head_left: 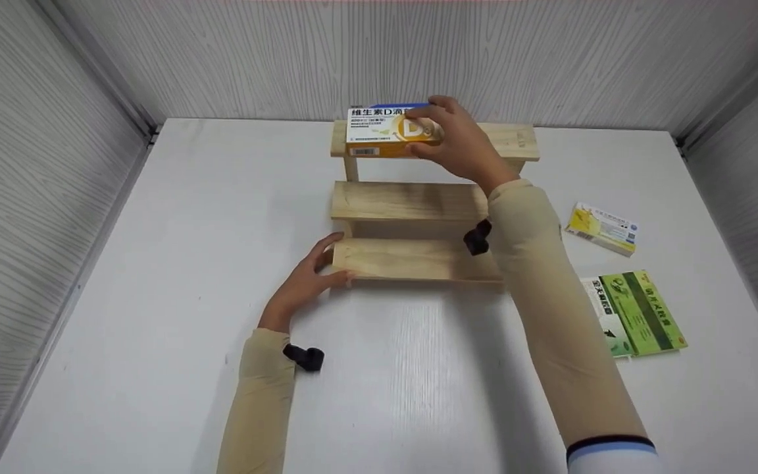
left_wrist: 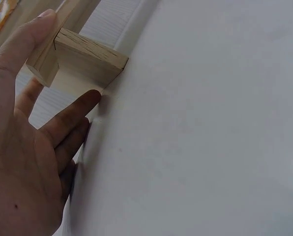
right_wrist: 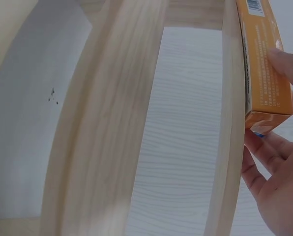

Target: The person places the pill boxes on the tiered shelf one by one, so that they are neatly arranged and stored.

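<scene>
A three-tier wooden step rack [head_left: 412, 201] stands on the white table. On the left of its top tier sits a white-and-orange vitamin D drops box [head_left: 379, 130], a strip of blue showing behind its upper edge. My right hand [head_left: 454, 141] holds this box at its right end, thumb in front and fingers behind. In the right wrist view, the orange side of the medicine box [right_wrist: 267, 69] lies along the tier's edge. My left hand [head_left: 303, 283] grips the left end of the lowest tier, its thumb [left_wrist: 26, 42] on the wood and index finger on the other side.
Right of the rack lies a small yellow-and-white medicine box [head_left: 604, 228]. Nearer the front are a green medicine box [head_left: 645, 313] and a white-and-green box [head_left: 606, 316] side by side. Grey wood-grain panels [head_left: 254, 59] enclose the table at the back and sides.
</scene>
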`<state>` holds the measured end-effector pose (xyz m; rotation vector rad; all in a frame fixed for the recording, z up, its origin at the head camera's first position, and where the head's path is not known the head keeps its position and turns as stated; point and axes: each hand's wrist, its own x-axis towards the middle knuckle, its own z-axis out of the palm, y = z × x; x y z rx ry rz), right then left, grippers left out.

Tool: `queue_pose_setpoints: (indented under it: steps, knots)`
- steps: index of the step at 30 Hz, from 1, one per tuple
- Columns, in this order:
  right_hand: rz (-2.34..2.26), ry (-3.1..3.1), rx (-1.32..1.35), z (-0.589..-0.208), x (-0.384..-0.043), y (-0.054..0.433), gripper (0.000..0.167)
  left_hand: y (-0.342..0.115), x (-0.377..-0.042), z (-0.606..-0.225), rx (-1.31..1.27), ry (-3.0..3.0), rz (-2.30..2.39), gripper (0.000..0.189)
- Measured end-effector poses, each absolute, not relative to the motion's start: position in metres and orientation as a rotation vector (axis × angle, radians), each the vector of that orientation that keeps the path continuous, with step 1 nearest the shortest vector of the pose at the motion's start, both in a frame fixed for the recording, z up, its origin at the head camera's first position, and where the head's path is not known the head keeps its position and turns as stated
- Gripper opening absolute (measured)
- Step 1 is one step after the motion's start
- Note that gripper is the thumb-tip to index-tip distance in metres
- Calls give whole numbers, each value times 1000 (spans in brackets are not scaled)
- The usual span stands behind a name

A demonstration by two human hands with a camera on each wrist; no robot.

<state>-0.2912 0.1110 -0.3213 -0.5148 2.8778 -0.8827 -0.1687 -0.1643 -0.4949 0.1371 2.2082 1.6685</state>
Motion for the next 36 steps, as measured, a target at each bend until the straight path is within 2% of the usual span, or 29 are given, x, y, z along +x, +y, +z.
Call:
queue_pose_setpoints:
  steps: [10,20,27,36]
  knots:
    - [-926,2860,-492,-326,-295,106,60,-161,-169,-495,146,2228,1663,80]
    - [-1084,2816,-452,-326,-291,123,68,-158,-171,-495,115,2192,1659,81]
    - [-1147,2861,-545,-319,-280,152,69,-157,-171,-484,117,2176,1645,82]
    - [-1121,2989,-550,-320,-273,212,75,-158,-174,-496,171,2220,1656,79]
